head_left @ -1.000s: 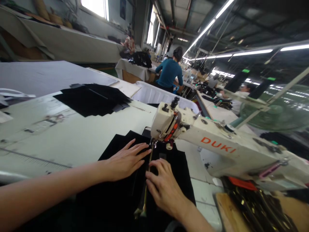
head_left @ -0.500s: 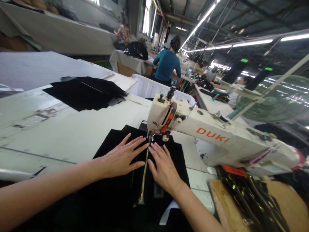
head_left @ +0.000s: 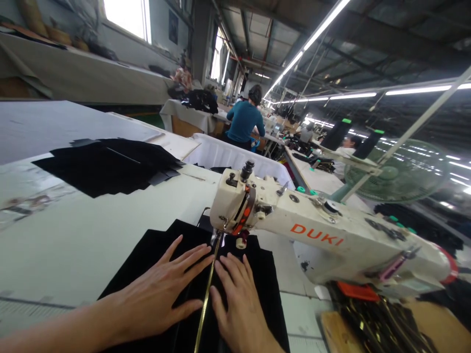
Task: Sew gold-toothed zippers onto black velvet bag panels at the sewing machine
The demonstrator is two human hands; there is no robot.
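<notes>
My left hand (head_left: 165, 287) rests flat on black fabric (head_left: 138, 255), fingers spread toward the needle area of a white sewing machine (head_left: 272, 215). On the other side of a gold-toothed zipper (head_left: 206, 300), my right hand (head_left: 237, 301) presses the same cloth, its fingers outstretched. The zipper runs between both hands up to the presser foot (head_left: 218, 239), close ahead of my fingertips. Its lower end lies beyond the bottom of the view. Neither hand grips anything.
A stack of black fabric pieces (head_left: 110, 166) lies on the table at left. Behind the machine stands a white bin (head_left: 235, 154). More zippers (head_left: 379, 318) lie at lower right by a wooden board (head_left: 336, 328). A person in teal (head_left: 246, 120) works farther off; a fan (head_left: 397, 169) stands at right.
The view has tipped upward, so machine, fabric and hands appear lower. The zipper's lower end has left the picture. Both hands remain flat beside the zipper, near the presser foot.
</notes>
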